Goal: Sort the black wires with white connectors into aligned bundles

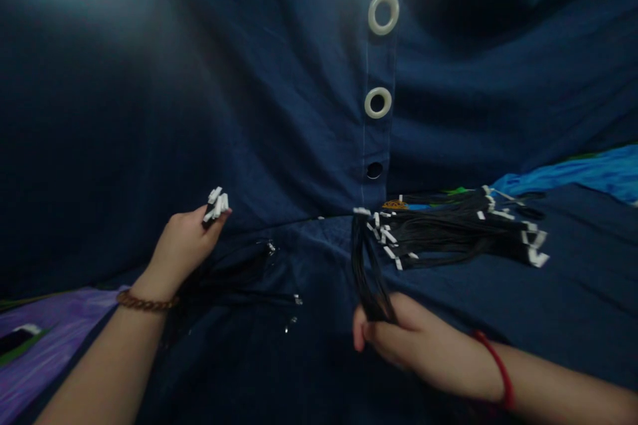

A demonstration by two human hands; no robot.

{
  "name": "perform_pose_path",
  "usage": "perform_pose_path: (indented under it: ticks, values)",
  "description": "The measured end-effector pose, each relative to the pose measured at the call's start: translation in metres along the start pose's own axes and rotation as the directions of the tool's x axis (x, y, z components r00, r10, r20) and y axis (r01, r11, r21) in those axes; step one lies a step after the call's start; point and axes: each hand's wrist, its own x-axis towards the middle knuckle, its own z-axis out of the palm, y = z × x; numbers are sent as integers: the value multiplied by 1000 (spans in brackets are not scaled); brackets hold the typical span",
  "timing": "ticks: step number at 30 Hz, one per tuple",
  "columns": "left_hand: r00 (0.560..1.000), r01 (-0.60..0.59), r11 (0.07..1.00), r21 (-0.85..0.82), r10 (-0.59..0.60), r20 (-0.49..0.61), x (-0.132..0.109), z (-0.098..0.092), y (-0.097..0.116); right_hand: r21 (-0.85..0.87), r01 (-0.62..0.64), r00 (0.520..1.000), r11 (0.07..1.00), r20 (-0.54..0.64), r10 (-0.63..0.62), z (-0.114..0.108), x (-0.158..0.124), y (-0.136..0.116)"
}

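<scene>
Fingers (202, 238) of the left hand (182, 247) are pressed together, pinching a small cluster of white plastic tips (216, 204) raised above the dark blue cloth (274, 113). Fingers (373, 340) of the right hand (406, 344) curl closed around a bundle of black cords (366, 272), which rises from the fist to a larger pile of white-tipped cords (458, 232) lying on the cloth just beyond. Further out, two white eyelets (383, 12) sit along the cloth's stitched seam.

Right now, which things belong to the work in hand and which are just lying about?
In hand: left hand pinching white-tipped cord ends; right hand gripping black cord bundle; white-tipped cord pile.
Lying about: dark blue eyelet cloth; purple cloth; light blue cloth.
</scene>
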Motion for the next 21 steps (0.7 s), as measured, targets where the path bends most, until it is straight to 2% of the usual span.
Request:
perform_pose_path:
  ticks: [2,4,7,10,12,16,18,21]
  values:
    - [999,30,997,-66,-33,-33,-1,-9,6,-251,-12,997,968,-76,-7,-10,-7,-20]
    - [995,58,990,-127,-68,-77,-5,-21,15,-452,-72,987,889,-161,-2,-17,-11,-25]
    - [987,79,976,-204,-105,-120,-12,-41,33,-632,-173,970,755,-243,20,-22,-14,-9]
    - [994,67,959,-274,-86,-60,-20,-54,54,-718,-175,968,674,-249,-14,-24,-16,2]
    - [998,58,943,-328,-53,25,-25,-57,67,-745,-106,971,659,-221,-94,-20,-14,-8]
    - [983,74,873,-483,19,184,-33,-54,90,-684,144,950,716,-108,-294,7,1,-55]
    - [977,79,832,-550,46,209,-37,-50,98,-612,265,915,745,-86,-395,24,13,-75]
    - [977,60,786,-616,79,196,-42,-48,103,-526,415,837,743,-99,-538,37,27,-86]
